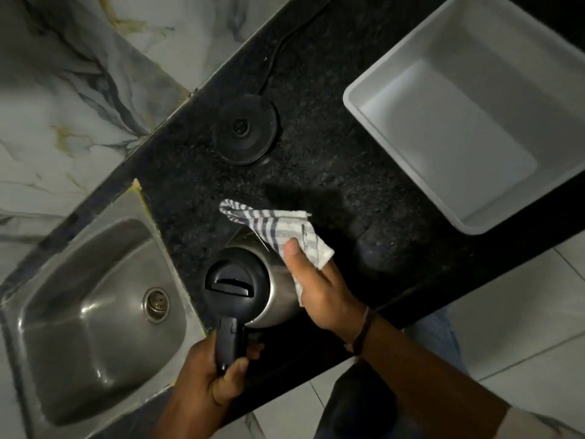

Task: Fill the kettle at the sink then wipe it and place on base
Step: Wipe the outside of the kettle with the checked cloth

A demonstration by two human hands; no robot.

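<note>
Only 1 view: head-worn, wide-angle, looking steeply down from above onto the black countertop (pixel 316 172), close over both hands. Frame rolled, so counter edge runs diagonally from 7 o'clock to 2 o'clock. Sink (pixel 95 312) at 8 o'clock, kettle base (pixel 245 129) near 12 o'clock of centre, grey tub (pixel 474 122) at 2 o'clock, floor tiles at 4 o'clock

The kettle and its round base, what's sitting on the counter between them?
In the head view, only the free end of the striped cloth juts between the kettle and the base; otherwise it is bare black counter.
</note>
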